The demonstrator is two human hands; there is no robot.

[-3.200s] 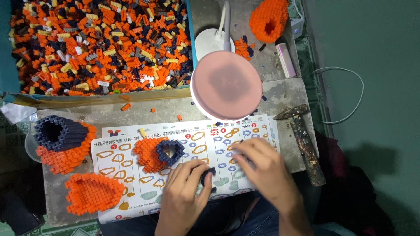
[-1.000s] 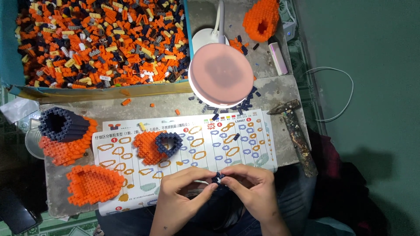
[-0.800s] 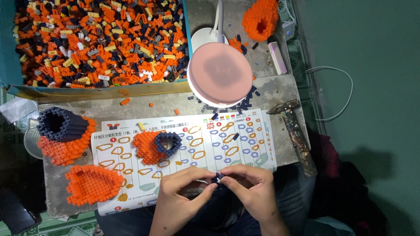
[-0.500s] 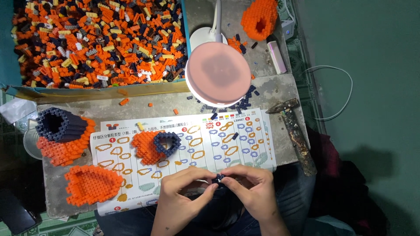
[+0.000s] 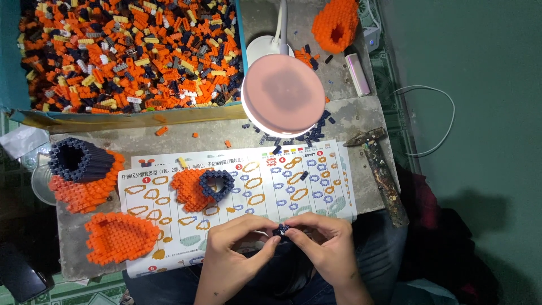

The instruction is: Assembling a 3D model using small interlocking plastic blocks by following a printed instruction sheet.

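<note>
My left hand (image 5: 237, 245) and my right hand (image 5: 322, 240) meet at the near edge of the table, both pinching a small dark blue brick piece (image 5: 280, 230) between their fingertips. They hover over the printed instruction sheet (image 5: 254, 186). On that sheet, a little beyond my left hand, lies an orange and dark blue brick build (image 5: 201, 188).
A large tray of loose orange, dark blue and cream bricks (image 5: 130, 53) fills the far left. A round desk lamp (image 5: 283, 95) stands mid-table. Orange builds sit at left (image 5: 82, 172), near left (image 5: 119, 237) and far right (image 5: 336, 24). A hammer (image 5: 381, 169) lies at right.
Three seconds ago my hands rested on the sheet; since then they have come together at the table's near edge on the small dark piece, and have barely moved over the last second.
</note>
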